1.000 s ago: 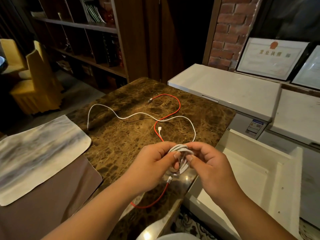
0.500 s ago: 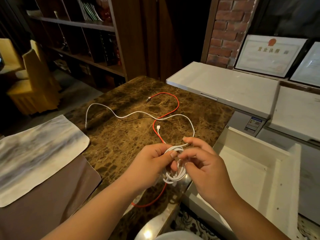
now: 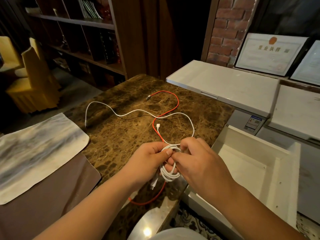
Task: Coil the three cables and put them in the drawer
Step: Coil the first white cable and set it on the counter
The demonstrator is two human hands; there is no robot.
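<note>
White coil (near table edge)

A dark brown veined marble table fills the middle. Over its left edge lies a grey-white streaked cloth mat on a brown leather pad. Beyond the far edge stands a dark wooden bookshelf; a yellow chair sits far left. Right of the table are white chest freezers, a red brick pillar and framed certificates.
</note>
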